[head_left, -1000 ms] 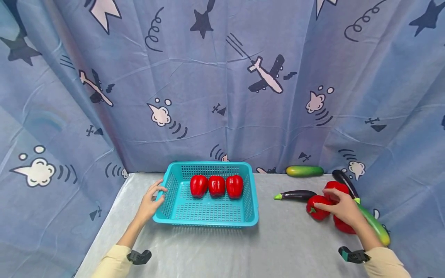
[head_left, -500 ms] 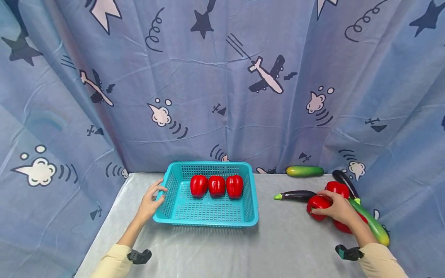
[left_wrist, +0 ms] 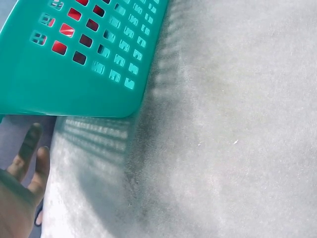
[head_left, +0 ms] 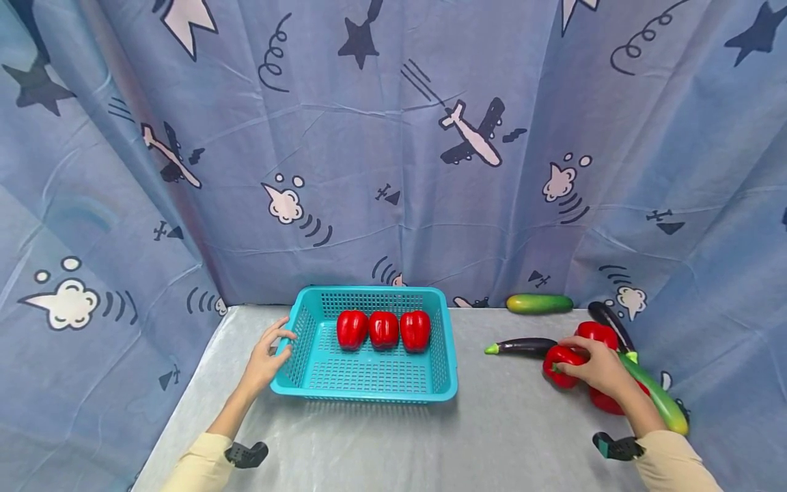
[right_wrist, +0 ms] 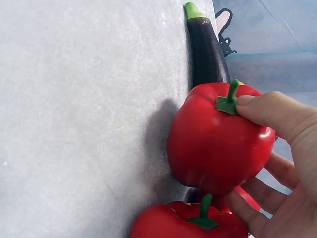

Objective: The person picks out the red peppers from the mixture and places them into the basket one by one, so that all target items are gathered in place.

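Observation:
My right hand (head_left: pixel 599 369) grips a red bell pepper (right_wrist: pixel 220 136) with a green stem. In the right wrist view the thumb lies by the stem and the other fingers reach round the far side. A second red pepper (right_wrist: pixel 188 223) sits close below it, and a dark eggplant (right_wrist: pixel 205 49) lies behind. At the left side of a turquoise basket (head_left: pixel 363 394) is my left hand (head_left: pixel 264 359), fingers extended and spread near the rim. From these views I cannot tell whether it touches the basket. Inside the basket, red peppers (head_left: pixel 383 331) stand in a row.
More red peppers (head_left: pixel 596 333) crowd round the right hand. A green cucumber-like vegetable (head_left: pixel 660 400) and another eggplant (head_left: pixel 609 321) lie along the right edge. A yellow-green cucumber (head_left: pixel 539 303) rests against the patterned curtain (head_left: pixel 393 150). A grey cloth covers the table (head_left: pixel 492 437).
The right hand has shifted slightly left and closed round the front pepper, which has tilted a little. My left hand and the basket have stayed put.

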`<state>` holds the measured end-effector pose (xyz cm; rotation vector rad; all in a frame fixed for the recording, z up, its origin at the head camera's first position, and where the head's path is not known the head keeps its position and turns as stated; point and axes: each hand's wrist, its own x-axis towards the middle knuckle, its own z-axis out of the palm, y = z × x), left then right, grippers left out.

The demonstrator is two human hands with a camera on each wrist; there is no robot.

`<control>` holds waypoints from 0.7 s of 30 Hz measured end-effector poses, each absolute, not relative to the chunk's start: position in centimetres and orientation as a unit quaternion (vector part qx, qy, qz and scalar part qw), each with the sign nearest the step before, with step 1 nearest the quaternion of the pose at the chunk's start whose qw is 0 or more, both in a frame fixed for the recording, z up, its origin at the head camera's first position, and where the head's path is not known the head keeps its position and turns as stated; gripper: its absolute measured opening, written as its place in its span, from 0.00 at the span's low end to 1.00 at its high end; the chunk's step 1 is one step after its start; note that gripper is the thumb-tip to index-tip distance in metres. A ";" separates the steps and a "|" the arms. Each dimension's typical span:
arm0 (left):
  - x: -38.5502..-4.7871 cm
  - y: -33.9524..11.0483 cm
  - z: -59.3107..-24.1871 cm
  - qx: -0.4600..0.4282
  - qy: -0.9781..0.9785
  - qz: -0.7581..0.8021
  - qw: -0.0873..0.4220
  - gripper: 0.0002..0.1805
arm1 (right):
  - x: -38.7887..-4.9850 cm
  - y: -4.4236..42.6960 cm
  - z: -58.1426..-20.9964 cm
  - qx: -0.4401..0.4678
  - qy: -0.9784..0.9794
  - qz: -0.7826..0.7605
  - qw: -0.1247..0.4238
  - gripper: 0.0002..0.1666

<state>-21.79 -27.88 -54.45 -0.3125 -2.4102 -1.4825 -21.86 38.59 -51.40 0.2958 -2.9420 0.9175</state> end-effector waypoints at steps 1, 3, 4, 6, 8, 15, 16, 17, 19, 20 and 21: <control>-21.8 -27.9 -54.5 -0.106 -0.838 -0.516 0.144 0.10 | -21.8 38.6 -51.4 0.097 -0.950 0.297 0.027 0.30; -21.9 -27.9 -54.5 -0.104 -0.838 -0.517 0.139 0.11 | -21.8 38.6 -51.3 0.099 -0.949 0.299 0.034 0.29; -21.9 -27.9 -54.5 -0.102 -0.838 -0.518 0.137 0.11 | -21.8 38.6 -51.3 0.097 -0.948 0.300 0.038 0.29; -21.9 -28.0 -54.6 -0.102 -0.838 -0.519 0.136 0.10 | -21.7 38.6 -51.2 0.094 -0.948 0.302 0.041 0.28; -21.8 -27.9 -54.5 -0.102 -0.838 -0.520 0.134 0.10 | -21.6 38.7 -51.2 0.089 -0.946 0.308 0.042 0.28; -21.7 -27.8 -54.2 -0.100 -0.837 -0.520 0.138 0.10 | -21.2 38.6 -51.0 0.084 -0.939 0.331 0.038 0.26; -21.6 -27.8 -54.2 -0.100 -0.837 -0.520 0.138 0.10 | -21.2 38.6 -51.0 0.083 -0.938 0.335 0.036 0.26; -21.6 -27.8 -54.2 -0.099 -0.836 -0.521 0.139 0.10 | -21.1 38.5 -50.9 0.083 -0.937 0.338 0.034 0.26; -21.6 -27.8 -54.2 -0.100 -0.835 -0.523 0.139 0.10 | -21.1 38.4 -50.8 0.085 -0.933 0.349 0.028 0.25; -21.6 -27.8 -54.3 -0.100 -0.834 -0.525 0.139 0.10 | -21.0 38.3 -50.7 0.087 -0.931 0.355 0.025 0.25; -21.6 -27.7 -54.3 -0.101 -0.833 -0.525 0.140 0.10 | -20.9 38.2 -50.7 0.089 -0.928 0.362 0.022 0.25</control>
